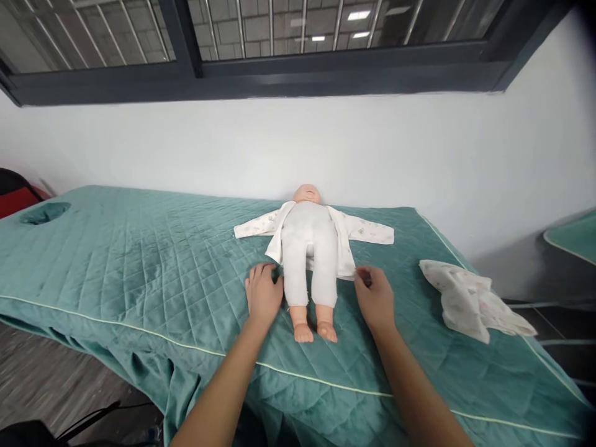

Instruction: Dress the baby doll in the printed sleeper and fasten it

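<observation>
A baby doll point(309, 261) lies on its back on a green quilted table cover point(139, 273), head toward the wall. An open white printed shirt point(367, 231) is spread under it, sleeves out to both sides. My left hand point(263, 293) rests flat on the cover beside the doll's right leg, fingers stretched out near the shirt's lower left corner. My right hand point(375, 297) is at the shirt's lower right hem, its fingers curled and pinching the fabric edge.
A crumpled white printed garment point(470, 301) lies on the cover at the right. The cover has a face hole point(45, 213) at far left. A white wall and dark window frame stand behind. Another green-covered table point(575, 237) shows at right.
</observation>
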Demonstrator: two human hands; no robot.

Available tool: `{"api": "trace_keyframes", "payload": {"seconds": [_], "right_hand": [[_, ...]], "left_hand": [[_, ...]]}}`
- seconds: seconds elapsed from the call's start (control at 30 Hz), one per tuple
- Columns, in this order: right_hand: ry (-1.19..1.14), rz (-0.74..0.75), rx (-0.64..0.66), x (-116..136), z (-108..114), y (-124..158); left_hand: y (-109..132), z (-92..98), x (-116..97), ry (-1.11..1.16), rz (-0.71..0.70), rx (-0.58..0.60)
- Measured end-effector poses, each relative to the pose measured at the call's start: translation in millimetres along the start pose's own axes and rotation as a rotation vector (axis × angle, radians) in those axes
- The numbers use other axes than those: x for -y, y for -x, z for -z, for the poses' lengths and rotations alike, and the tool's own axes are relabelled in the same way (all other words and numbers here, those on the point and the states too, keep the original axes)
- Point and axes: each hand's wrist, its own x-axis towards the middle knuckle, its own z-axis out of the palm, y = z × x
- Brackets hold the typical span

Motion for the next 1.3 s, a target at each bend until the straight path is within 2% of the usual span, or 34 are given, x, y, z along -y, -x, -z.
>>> {"api": "trace_keyframes", "payload": {"seconds": [0.13, 0.27, 0.5, 0.7, 0.83, 1.0, 1.1, 1.2, 1.3], "right_hand": [[0.247, 0.204, 0.117, 4.4, -3.8, 0.6], [0.312, 0.235, 0.141, 5.5, -4.8, 1.5], [0.226, 0.224, 0.117, 0.9, -2.2, 0.9], [0.156, 0.169, 0.082, 3.8, 1.9, 4.7], [0.092, 0.126, 0.069, 6.9, 12.0, 20.8], [0.074, 0.185, 0.153, 9.1, 35.0, 61.4], [0.154, 0.263, 0.161, 4.9, 58.8, 79.2], [0.371, 0.356, 0.069, -10.8, 92.9, 75.4], [0.615, 0.307, -0.094, -40.1, 131.1, 50.7]], "left_hand": [[-27.7, -4.6, -7.4, -0.170, 0.034, 0.065], [-39.9, -7.9, -5.7, -0.113, 0.064, 0.071], [-36.8, -9.0, 5.5, 0.084, 0.032, -0.061], [-33.8, -8.0, 5.8, 0.031, 0.014, -0.065], [-22.6, -3.7, 9.4, 0.061, 0.006, -0.055], [5.9, 7.8, 21.9, 0.118, -0.103, -0.021], [29.7, 17.2, 31.3, 0.137, -0.172, 0.030], [56.5, 27.1, 38.7, 0.156, -0.246, 0.069], [81.2, 36.9, 41.6, 0.181, -0.280, 0.102]]}}
